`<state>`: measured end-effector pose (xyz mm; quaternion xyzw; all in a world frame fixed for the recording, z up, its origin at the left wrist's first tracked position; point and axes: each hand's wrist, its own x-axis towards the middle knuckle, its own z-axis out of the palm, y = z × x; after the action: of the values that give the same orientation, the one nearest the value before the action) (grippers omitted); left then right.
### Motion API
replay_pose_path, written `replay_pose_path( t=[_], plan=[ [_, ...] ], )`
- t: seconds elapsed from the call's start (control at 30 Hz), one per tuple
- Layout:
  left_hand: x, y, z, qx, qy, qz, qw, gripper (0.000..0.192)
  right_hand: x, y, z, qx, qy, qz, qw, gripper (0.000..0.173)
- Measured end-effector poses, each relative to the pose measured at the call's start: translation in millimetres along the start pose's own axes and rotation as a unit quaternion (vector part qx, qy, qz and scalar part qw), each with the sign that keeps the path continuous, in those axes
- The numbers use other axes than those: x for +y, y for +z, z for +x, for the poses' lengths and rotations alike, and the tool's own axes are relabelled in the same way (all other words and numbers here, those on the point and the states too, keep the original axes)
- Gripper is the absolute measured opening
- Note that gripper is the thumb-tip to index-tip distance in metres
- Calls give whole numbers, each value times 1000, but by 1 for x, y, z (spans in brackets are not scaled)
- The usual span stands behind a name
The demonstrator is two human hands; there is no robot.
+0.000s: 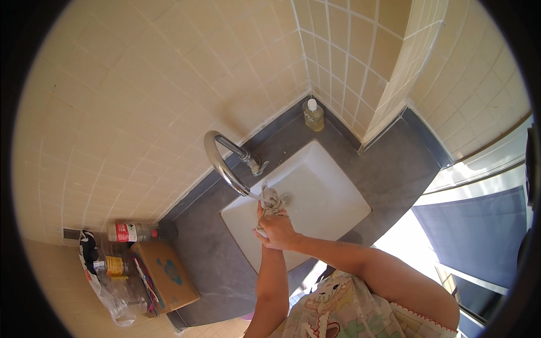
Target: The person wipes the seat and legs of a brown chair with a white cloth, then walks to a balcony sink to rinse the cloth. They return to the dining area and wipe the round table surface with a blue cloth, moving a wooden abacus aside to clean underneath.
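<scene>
A wet, light-coloured cloth is bunched up over the white sink basin. A thin stream of water from the curved chrome faucet runs onto it. My right hand is closed around the lower part of the cloth, with a bit of it showing by the fingers. Mostly hidden behind the right hand, my left hand also grips the cloth. The two hands are close together, and the forearms cross near the wrists. Past the cloth the drain is partly visible.
A bottle of yellowish liquid with a white cap stands in the back corner of the dark countertop. At the left are a cardboard box, a bottle with a red label and a plastic bag beside clear bottles. Tiled walls enclose the counter.
</scene>
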<state>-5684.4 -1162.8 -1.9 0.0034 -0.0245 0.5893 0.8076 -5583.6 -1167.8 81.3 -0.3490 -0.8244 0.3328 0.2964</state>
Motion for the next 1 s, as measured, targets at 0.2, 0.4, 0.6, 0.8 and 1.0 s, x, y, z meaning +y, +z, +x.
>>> replay_pose_path(
  t=[0.2, 0.4, 0.6, 0.8, 1.0],
  plan=[
    [-18, 33, 10, 315, 168, 124, 926, 44, 40, -33, 86, -22, 232, 17, 972, 38],
    [-12, 43, -30, 421, 189, 50, 886, 45, 26, -93, 101, -278, 71, 225, 931, 46],
    [-19, 19, -58, 454, 140, 197, 858, 64, 17, -116, 108, -302, 42, 251, 919, 49],
    [-33, 64, -37, 544, 79, 207, 809, 87, -6, -135, 105, -224, 83, 253, 938, 45],
    [-20, 77, -1, 334, 49, -41, 940, 91, -35, -132, 64, -314, 14, 195, 929, 41]
  ],
)
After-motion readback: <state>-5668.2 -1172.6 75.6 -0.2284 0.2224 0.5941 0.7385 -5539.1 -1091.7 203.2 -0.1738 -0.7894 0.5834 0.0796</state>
